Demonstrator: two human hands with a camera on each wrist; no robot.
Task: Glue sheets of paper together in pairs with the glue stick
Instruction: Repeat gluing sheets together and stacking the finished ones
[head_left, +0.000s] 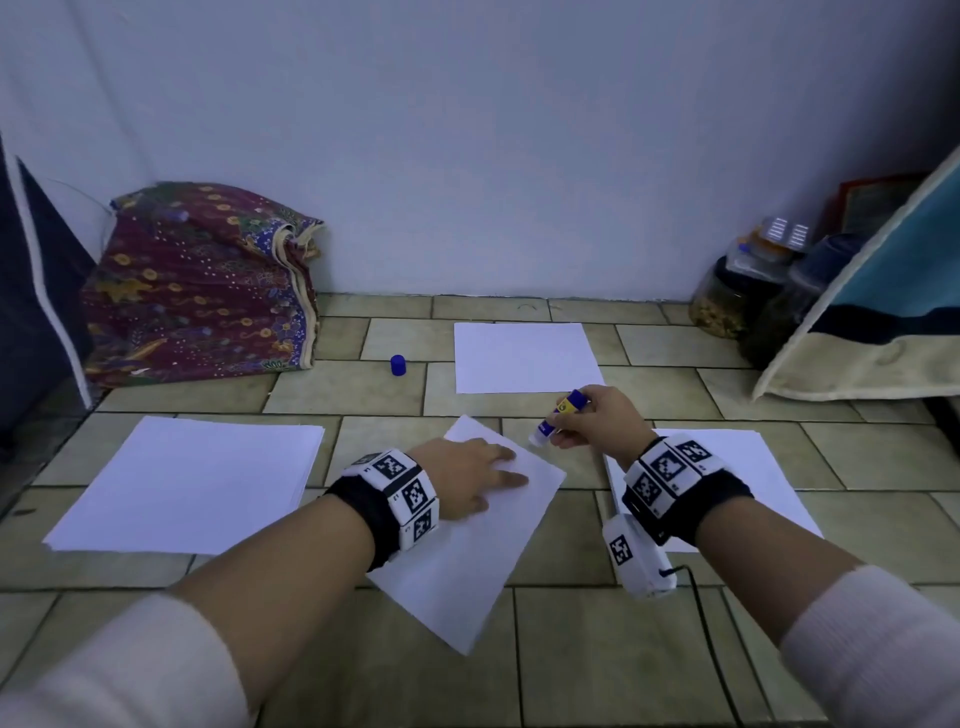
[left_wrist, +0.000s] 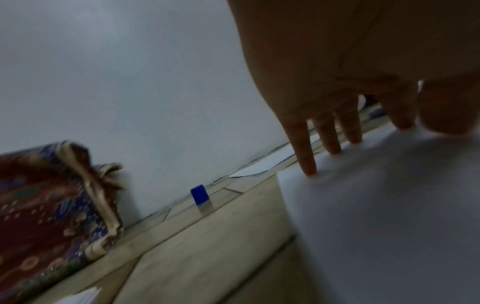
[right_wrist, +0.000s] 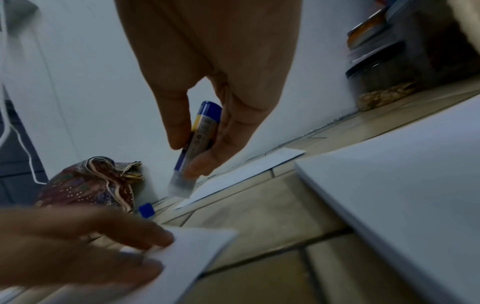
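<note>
On the tiled floor (head_left: 571, 613), the left hand (head_left: 470, 480) lies flat with straight fingers pressing a tilted white paper sheet (head_left: 467, 561). The right hand (head_left: 602, 415) pinches an uncapped blue-and-yellow glue stick (head_left: 558, 415), tip down, just above that sheet's far corner. The small blue cap (head_left: 398, 365) stands toward the floor's far edge, beside another white sheet (head_left: 524, 357).
</note>
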